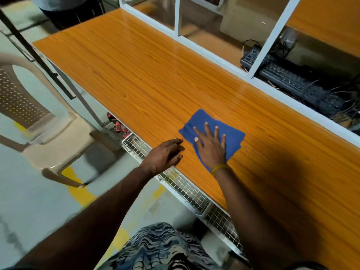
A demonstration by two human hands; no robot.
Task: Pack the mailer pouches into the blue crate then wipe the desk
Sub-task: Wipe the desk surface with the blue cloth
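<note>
Step in hand: wiping the desk (148, 78); no mailer pouches or blue crate in view, so packing looks finished or is out of frame, can't tell which.
Cloth: blue cloth (229, 131) lies flat on the desk top, near the front edge, toward the right half of the visible surface.
Right hand: right hand (211, 146) spread flat on the cloth, fingers straight and splayed, pressing down; nothing gripped.
Left hand: left hand (165, 154) rests on the front edge just left of the cloth, fingers loosely bent over the edge, holding nothing; seems to brace.
Desk state: top shows bare wood grain; long stretch toward the far left corner unwiped as far as can be judged.
Technique: keep the palm flat so the cloth stays spread; run long overlapping strokes along the grain, front edge to the back rail, then work toward the far left corner.
Risk: cloth bunching under the fingers; it may slip off the front edge into the wire tray (185, 189).
Surroundings: plastic chair (35, 117) at left, keyboard (292, 82) behind the white partition frame (272, 41).
</note>
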